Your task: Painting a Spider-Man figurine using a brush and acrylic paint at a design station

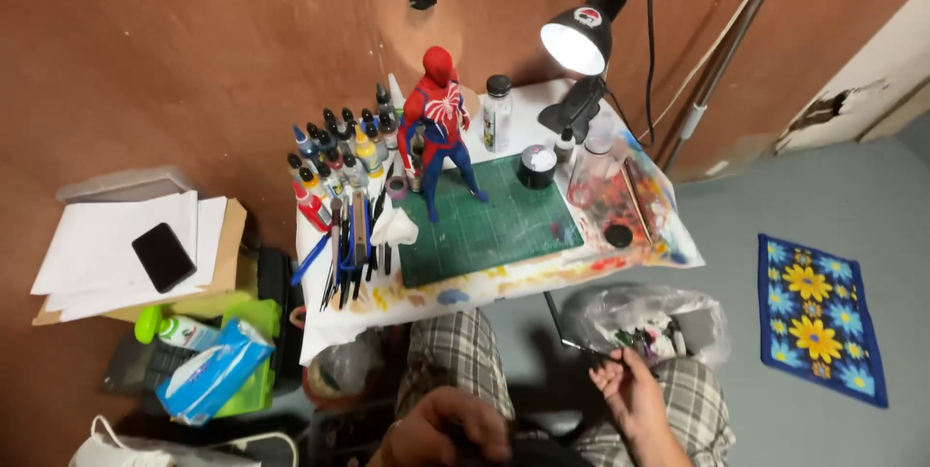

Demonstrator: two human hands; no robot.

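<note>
A: Seen from above: small table (639,252) with a paint-smeared white cover against a brown wall (194,60).

B: On it?

A: Green cutting mat (504,225) in the middle. Red and blue figure (441,128) standing upright at the mat's back left corner. Cluster of small paint bottles (339,152) to its left, row of brushes and tools (351,249) lying in front of those, crumpled white tissue (395,227) just beside the mat's left edge.

B: And the right side?

A: Black desk lamp (581,36), lit, pointing down. Clear jar with a dark lid (497,113) beside the figure, round black pot (538,167) at the mat's back edge, stained clear tray (605,186) to the right.

B: Hands?

A: Both low, over checked shorts (465,351), well apart from the table. Right hand (630,394) palm up, fingers loosely open, thin dark stick, possibly a brush (576,343), at the fingertips; hard to tell whether pinched or only touching. Left hand (450,428) curled over something dark at the bottom edge, grip unclear.

B: Nearby?

A: Clear plastic bag of small items (649,322) just beyond the right hand. Phone (163,256) on white papers (97,249) at left, wipes pack (213,370) below. Blue flowered mat (819,317) on the floor at right.
</note>
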